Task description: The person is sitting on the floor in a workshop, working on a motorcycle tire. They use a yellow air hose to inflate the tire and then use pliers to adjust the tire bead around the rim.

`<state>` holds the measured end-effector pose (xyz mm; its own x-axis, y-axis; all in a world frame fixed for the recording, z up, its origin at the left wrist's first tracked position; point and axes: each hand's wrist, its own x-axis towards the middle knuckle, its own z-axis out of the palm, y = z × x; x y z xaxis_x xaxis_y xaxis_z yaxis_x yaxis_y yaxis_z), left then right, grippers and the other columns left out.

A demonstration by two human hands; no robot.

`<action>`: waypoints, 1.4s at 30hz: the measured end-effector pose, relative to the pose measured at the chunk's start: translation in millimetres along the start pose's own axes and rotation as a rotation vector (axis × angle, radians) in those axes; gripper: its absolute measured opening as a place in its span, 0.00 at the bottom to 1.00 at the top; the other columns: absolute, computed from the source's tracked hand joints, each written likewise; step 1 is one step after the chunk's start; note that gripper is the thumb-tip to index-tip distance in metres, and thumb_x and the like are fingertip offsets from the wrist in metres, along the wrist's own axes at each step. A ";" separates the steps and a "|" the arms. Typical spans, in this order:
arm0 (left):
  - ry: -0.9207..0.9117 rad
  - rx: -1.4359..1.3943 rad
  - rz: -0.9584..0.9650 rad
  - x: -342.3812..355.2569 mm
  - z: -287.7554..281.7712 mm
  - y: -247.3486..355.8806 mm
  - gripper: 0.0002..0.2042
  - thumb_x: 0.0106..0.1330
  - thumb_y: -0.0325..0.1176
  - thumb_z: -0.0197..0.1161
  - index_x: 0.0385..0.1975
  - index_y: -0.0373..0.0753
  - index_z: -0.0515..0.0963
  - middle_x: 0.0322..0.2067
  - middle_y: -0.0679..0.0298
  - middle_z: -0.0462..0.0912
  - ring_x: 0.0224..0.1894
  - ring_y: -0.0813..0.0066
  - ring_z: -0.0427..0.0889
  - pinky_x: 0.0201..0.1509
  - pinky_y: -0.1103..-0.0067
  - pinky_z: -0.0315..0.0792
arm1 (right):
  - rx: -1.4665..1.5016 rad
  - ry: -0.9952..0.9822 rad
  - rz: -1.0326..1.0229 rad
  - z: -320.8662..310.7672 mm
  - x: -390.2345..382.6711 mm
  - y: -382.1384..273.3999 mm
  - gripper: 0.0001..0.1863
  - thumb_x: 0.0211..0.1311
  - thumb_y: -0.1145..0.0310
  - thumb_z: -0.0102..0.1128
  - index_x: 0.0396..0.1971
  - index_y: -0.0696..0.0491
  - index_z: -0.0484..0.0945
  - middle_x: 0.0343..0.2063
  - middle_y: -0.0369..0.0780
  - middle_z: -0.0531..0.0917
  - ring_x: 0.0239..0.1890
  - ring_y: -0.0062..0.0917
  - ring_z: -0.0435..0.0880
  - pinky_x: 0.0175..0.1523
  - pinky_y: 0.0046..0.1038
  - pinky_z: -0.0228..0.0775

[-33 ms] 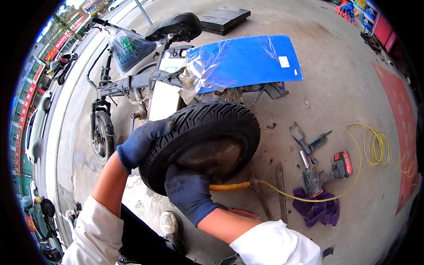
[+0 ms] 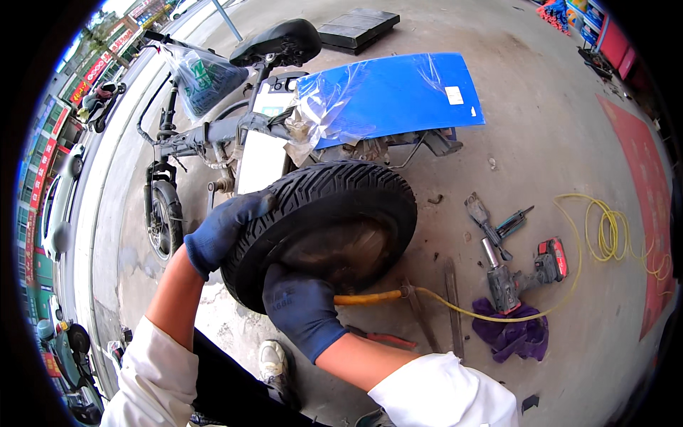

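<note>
A black, deep-treaded tyre [image 2: 341,186] on a wheel leans toward me beside an electric bike [image 2: 228,132] lying on its side. My left hand [image 2: 229,231], in a blue work glove, grips the tread at the tyre's left edge. My right hand [image 2: 302,302], gloved alike, is closed at the lower inner side of the wheel, near the brownish hub [image 2: 338,249]. An orange-yellow air hose [image 2: 370,297] runs into that hand; its end and my right fingertips are hidden by the glove and the tyre.
A blue panel [image 2: 398,96] in torn clear film lies over the bike. Right of the wheel are flat tyre levers [image 2: 453,306], red-handled pliers [image 2: 384,339], a cordless impact wrench [image 2: 512,281] on a purple cloth [image 2: 509,334], folding tools [image 2: 491,224] and coiled yellow hose [image 2: 610,235].
The whole view has shifted very slightly. Both hands keep the same hold on the tyre and hose.
</note>
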<state>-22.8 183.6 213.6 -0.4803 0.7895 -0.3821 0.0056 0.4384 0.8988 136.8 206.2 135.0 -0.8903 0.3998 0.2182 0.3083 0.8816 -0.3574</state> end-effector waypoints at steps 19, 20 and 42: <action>0.041 -0.085 -0.044 -12.4 14.2 10.3 0.24 0.66 0.45 0.58 0.54 0.32 0.71 0.48 0.60 0.79 0.48 0.75 0.77 0.55 0.78 0.69 | -0.021 0.038 0.042 8.2 -3.9 -6.5 0.03 0.51 0.67 0.54 0.25 0.48 0.72 0.12 0.36 0.77 0.12 0.25 0.77 0.11 0.35 0.58; 0.049 -0.094 -0.050 -14.1 15.1 11.5 0.24 0.66 0.45 0.58 0.54 0.32 0.71 0.48 0.60 0.79 0.48 0.75 0.77 0.55 0.78 0.69 | -0.017 0.035 0.042 8.1 -3.1 -7.6 0.03 0.51 0.67 0.54 0.25 0.48 0.72 0.12 0.36 0.77 0.12 0.25 0.77 0.11 0.35 0.58; 0.013 -0.130 -0.071 -12.1 15.1 11.8 0.25 0.66 0.46 0.58 0.55 0.32 0.70 0.48 0.59 0.79 0.47 0.73 0.78 0.54 0.78 0.71 | 0.023 -0.029 0.053 2.6 -1.6 -5.9 0.05 0.53 0.66 0.54 0.27 0.51 0.73 0.14 0.38 0.79 0.14 0.27 0.79 0.13 0.37 0.60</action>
<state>-3.7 185.6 225.6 -0.4868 0.7526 -0.4434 -0.1422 0.4325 0.8903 135.5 199.7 134.4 -0.8823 0.4378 0.1726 0.3473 0.8533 -0.3889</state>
